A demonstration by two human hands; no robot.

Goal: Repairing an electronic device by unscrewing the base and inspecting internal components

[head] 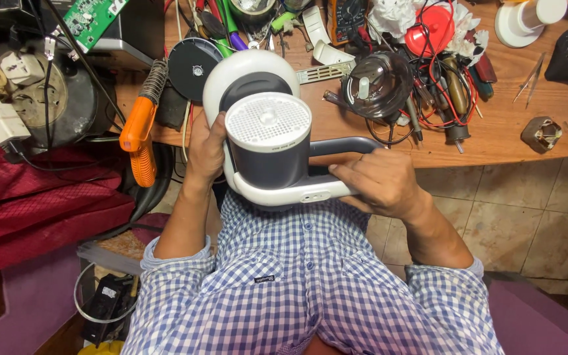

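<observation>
I hold a white and dark grey kitchen appliance [267, 141] over my lap, just in front of the wooden table [494, 131]. It has a round white perforated top, a dark cylindrical body and a curved handle. My left hand [206, 154] grips its left side behind the body. My right hand [379, 183] is closed on the handle at the lower right, thumb near the white base with its small buttons. A clear plastic lid [376, 82] lies on the table just beyond.
An orange soldering gun [139, 135] hangs off the table's left edge. Red and black wires, screwdrivers [455, 92], a multimeter [346, 16], tweezers [530, 79] and a black disc [194, 66] clutter the table. A circuit board [90, 20] and plugs lie at left, over red cloth.
</observation>
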